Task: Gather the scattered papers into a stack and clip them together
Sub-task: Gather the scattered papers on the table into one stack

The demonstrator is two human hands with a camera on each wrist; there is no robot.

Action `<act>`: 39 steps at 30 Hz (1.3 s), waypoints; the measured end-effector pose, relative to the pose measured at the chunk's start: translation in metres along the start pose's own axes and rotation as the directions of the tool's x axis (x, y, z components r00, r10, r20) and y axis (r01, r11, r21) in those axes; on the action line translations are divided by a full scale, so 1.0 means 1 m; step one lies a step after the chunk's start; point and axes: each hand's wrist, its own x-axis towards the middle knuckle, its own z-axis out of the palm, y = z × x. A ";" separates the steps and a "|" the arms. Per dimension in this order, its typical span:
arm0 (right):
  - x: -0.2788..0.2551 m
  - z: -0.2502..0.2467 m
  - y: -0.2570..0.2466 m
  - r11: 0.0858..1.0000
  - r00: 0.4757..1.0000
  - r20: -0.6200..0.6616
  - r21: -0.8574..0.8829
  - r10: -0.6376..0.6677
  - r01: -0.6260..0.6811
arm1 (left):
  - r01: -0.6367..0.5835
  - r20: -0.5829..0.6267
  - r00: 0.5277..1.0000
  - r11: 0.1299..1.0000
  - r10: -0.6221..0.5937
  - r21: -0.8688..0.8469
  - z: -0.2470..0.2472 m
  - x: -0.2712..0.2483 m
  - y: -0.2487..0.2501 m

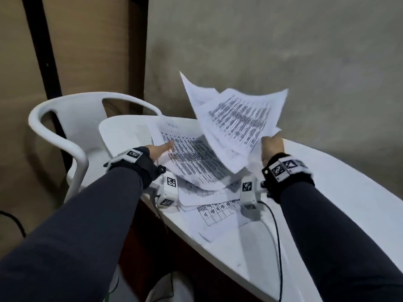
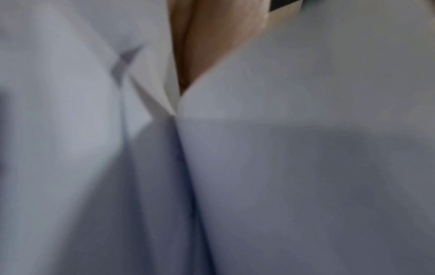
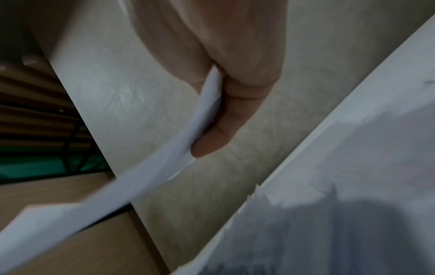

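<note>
The right hand pinches a fanned bundle of printed sheets by its near right corner, thumb clamped against the fingers; the bundle's long axis rises toward the far left. The left hand lies flat, fingers straight and together, on the loose pile of papers spread across the white surface, beside a white chair.

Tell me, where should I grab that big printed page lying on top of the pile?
Grab the printed page by its left edge, where the left hand already rests. That edge looks lifted off the table, so fingers could probably slide under. The right hand is busy holding other sheets.
</note>
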 end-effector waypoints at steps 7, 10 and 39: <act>-0.024 -0.028 0.043 0.965 0.982 0.173 -0.260 0.079 -0.032 | -0.036 0.126 0.989 0.945 0.081 -0.325 0.039 -0.021 0.007; -0.034 -0.051 0.046 0.905 0.939 0.321 -0.424 0.121 0.028 | -0.036 0.085 0.996 0.997 0.031 0.066 0.046 -0.035 0.012; -0.048 -0.082 0.039 0.599 0.873 0.458 -0.751 0.168 0.278 | -0.282 0.172 0.942 0.957 0.290 -0.066 0.035 -0.052 0.007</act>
